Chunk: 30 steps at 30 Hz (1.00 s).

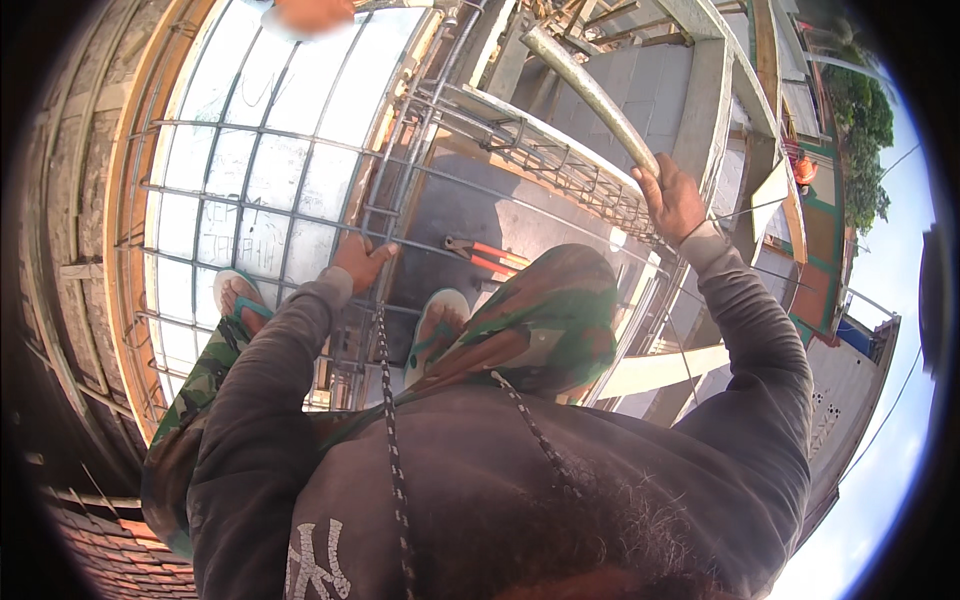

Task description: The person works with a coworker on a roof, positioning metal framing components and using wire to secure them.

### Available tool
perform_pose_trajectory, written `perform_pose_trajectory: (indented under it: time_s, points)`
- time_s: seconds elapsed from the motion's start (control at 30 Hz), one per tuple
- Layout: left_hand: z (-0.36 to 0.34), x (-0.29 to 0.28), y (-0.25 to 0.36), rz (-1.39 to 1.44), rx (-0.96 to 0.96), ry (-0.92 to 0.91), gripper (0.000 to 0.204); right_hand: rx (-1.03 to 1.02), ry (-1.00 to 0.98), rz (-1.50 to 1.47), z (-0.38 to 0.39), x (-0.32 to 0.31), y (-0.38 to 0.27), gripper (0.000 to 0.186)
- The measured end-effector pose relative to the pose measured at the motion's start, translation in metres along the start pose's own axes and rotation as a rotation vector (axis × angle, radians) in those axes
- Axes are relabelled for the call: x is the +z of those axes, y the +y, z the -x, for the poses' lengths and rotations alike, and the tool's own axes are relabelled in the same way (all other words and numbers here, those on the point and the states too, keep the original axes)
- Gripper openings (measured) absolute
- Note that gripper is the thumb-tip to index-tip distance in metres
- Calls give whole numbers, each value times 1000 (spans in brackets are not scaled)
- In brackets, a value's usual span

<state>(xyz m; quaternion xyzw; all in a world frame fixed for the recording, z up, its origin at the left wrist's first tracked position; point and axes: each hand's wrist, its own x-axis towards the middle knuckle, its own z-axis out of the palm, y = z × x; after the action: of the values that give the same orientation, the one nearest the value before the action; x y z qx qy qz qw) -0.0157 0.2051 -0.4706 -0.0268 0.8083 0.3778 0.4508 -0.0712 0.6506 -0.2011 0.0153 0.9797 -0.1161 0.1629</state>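
Note:
My right hand (672, 204) is closed round the lower end of a metal pipe (590, 95), which slants up and away to the left. Over the bundle of steel bars at the edge of the mesh, my left hand (364, 263) grips a rebar (366, 222), its thumb pointing right. Part of that grip is hidden under the hand. To the right of it lies a pair of nippers (488, 256) with red handles, jaws toward the left, on a dark panel (465, 205). My left hand is nearer to the nippers than my right.
A rebar mesh (264, 128) spans white sheets (285, 165) at left. My sandalled feet (438, 318) stand on either side of the bar bundle. A rebar cage (570, 165) and timber framing (705, 95) are at right. A blurred shape (308, 14) shows at the top. Someone in orange (804, 170) is far off.

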Motion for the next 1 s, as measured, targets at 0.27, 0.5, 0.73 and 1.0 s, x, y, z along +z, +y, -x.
perform_pose_trajectory:
  time_s: [0.27, 0.5, 0.73, 1.0]
  points:
    - [-10, 18, -26, -56, 46, 89, 61, 238, -367, 423, 5, 5, 23, 54]
    - [-1, 1, -1, -3, -40, 10, 64, 177, -208, 320, 22, 35, 48, 49]
    - [-10, 9, -15, -3, 44, 72, 57, 227, -331, 474, -9, -13, 3, 52]
    - [-12, 6, -14, 41, 14, 14, 57, 329, -486, 535, 19, 43, 86, 54]
